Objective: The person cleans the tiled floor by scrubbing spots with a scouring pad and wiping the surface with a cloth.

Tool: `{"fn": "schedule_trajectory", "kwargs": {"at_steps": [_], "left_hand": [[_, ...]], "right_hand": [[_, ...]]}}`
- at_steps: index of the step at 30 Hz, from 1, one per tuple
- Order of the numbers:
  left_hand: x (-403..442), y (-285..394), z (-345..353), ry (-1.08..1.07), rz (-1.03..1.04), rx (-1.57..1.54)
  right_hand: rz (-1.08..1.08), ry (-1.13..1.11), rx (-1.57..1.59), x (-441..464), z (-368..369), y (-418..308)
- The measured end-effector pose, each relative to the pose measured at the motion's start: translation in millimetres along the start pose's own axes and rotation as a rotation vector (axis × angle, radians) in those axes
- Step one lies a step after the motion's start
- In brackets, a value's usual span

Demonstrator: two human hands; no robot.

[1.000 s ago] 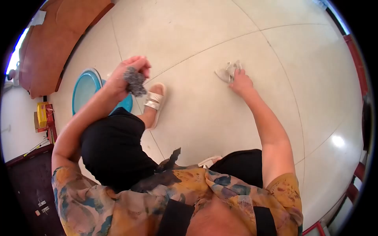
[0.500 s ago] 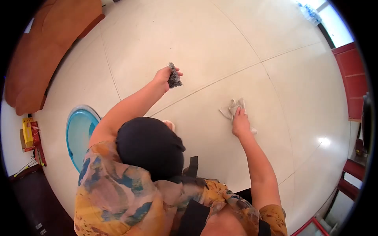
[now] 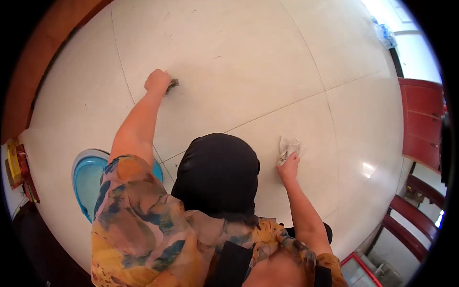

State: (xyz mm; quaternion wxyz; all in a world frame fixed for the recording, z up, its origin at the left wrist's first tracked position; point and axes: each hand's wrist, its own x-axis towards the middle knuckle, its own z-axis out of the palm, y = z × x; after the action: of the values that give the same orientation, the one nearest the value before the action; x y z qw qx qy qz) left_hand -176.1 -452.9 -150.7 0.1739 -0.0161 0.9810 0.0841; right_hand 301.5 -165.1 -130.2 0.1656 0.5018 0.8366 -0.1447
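Observation:
My left hand is closed on a dark, curly steel wool scrubber, which is against the pale tiled floor. Part of the scrubber is hidden by the fist. Farther right and nearer my body, a crumpled off-white cloth is gripped by my right hand, low over the floor. Small dark marks dot the tiles beyond my left hand. A blue basin stands by my left elbow, partly covered by my arm and patterned sleeve.
My black-clad knee rises between my arms. Brown wooden furniture borders the upper left. Along the right are a red cabinet and dark red chair-like slats. Yellow and red boxes sit at the left edge.
My left hand has moved left with the scrubber and turned, so its back now shows. My right hand and the cloth are slightly lower in view. The camera view has shifted too.

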Motion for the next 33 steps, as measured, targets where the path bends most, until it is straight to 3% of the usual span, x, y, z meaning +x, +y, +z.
{"fn": "schedule_trajectory", "kwargs": {"at_steps": [2,5,7,9,11,14,18,23,25,26,27,28,29,31,32,33], "left_hand": [[-14,-8,7,-0.184,0.069,0.161],[13,-21,23,-0.198,0.071,0.219],[13,-17,31,-0.222,0.029,0.185],[-12,-8,42,-0.251,0.018,0.169],[-2,-10,48,-0.287,0.035,0.182],[13,-16,54,-0.362,0.026,0.179],[3,-10,58,-0.401,0.062,0.227],[-1,-18,56,-0.278,0.094,0.111],[0,-16,50,-0.299,0.085,0.147],[3,-16,52,-0.304,0.078,0.163],[6,-18,55,-0.287,0.072,0.152],[7,-22,58,-0.271,0.074,0.143],[6,-25,60,-0.257,0.079,0.137],[0,-26,58,-0.23,0.112,0.157],[-2,-27,54,-0.211,0.135,0.171],[-2,-28,52,-0.204,0.116,0.205]], "right_hand": [[0.078,0.0,-0.014,4,4,25],[0.058,-0.246,0.117,52,-9,3],[0.157,-0.241,0.52,67,-41,-31],[0.195,-0.247,0.507,85,-91,-39],[0.132,-0.184,0.471,94,-149,-94],[0.083,-0.051,0.7,117,-181,-138],[0.099,0.08,0.856,141,-165,-150],[0.117,0.051,0.429,207,-73,-136],[-0.379,0.126,-0.208,247,0,-125],[-0.069,0.12,-0.099,253,27,-169],[-0.61,-0.042,-0.785,245,29,-214],[-0.345,0.211,-0.039,208,42,-273],[-0.801,0.396,-0.286,216,87,-296],[-1.011,0.341,-0.027,159,110,-400],[-1.109,-0.005,0.128,127,88,-440],[-0.976,-0.365,0.166,109,69,-475]]}}
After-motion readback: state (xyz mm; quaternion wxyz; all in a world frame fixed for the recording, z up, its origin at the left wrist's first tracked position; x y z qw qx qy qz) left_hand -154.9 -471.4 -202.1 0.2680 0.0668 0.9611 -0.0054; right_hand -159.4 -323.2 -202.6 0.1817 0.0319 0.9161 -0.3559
